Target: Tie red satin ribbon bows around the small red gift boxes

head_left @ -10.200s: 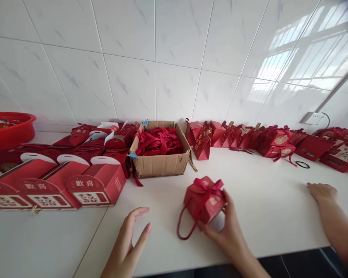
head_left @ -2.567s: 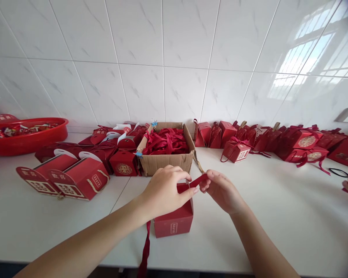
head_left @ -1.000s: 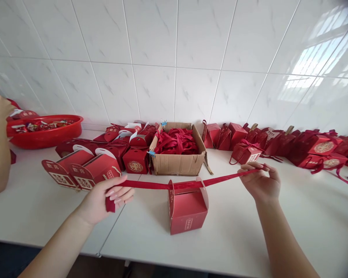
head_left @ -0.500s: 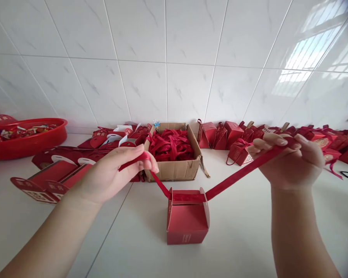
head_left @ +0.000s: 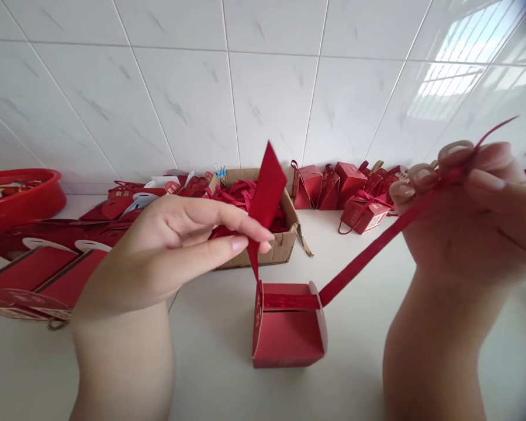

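Pinching the red ribbon (head_left: 377,248) near one end, the thumb and index finger of the left hand (head_left: 162,251) press together. At the right, the curled fingers of the right hand (head_left: 473,199) hold the ribbon's other side between thumb and fingertips, with a thin tail poking out above the knuckles.

From left to right, the ribbon's free tip points up and leans slightly right over the left fingers; below them a short stretch drops to the left flap of the red gift box (head_left: 289,342). Across the top the ribbon lies level, its length running from left flap to right flap, then it climbs in a taut slant to the right hand. The box sits upright on the white surface (head_left: 214,345), between the forearms and in front of the cardboard carton (head_left: 283,248), apart from both hands. Its two flaps stand upright at its left and right sides.

The ribbon looks smooth and deep crimson, the raised end broad and cut at an angle. On the box, the left flap carries pale lettering, the sloping panel facing the wearer is plain matt red, a dark slit shows just below the ribbon, and the right flap looks paler.
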Demonstrator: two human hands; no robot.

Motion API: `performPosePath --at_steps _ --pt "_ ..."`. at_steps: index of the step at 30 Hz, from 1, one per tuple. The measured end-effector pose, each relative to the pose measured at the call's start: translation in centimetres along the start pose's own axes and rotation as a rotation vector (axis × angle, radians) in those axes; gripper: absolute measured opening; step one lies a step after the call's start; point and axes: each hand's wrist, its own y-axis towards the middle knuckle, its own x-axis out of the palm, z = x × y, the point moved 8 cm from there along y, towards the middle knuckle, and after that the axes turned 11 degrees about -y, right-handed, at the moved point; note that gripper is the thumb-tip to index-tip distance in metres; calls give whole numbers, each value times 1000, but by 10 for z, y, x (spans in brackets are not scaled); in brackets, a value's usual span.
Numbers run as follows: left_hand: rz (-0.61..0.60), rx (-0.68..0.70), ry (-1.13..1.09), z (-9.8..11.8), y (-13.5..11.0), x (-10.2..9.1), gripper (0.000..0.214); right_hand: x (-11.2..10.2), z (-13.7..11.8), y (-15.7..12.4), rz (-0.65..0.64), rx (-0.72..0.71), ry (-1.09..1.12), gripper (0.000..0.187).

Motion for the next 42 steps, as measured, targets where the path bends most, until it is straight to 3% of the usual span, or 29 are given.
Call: performPosePath --at_steps 5,9,14,19,26,30,33,42 --pt "133 77 62 0 2 4 15 -1 -2 -4 111 -67 -97 28" --pt "144 134 141 2 2 6 20 0 -4 -6 148 -83 -107 46" --pt "175 202 190 11 -2 12 19 4 0 -8 165 -23 -114 25" --pt "250 201 221 20 -10 11 8 16 5 -8 83 61 -79 15" --pt "145 10 -8 8 -11 17 12 24 -7 -7 78 20 -93 19" --pt "162 26 -110 3 -9 19 18 27 -13 -8 83 25 -136 22" --pt "222 56 -90 1 -8 15 14 28 -16 -8 74 40 -185 23" --pt "254 98 -18 9 -6 2 15 31 -18 -7 49 86 -224 27"
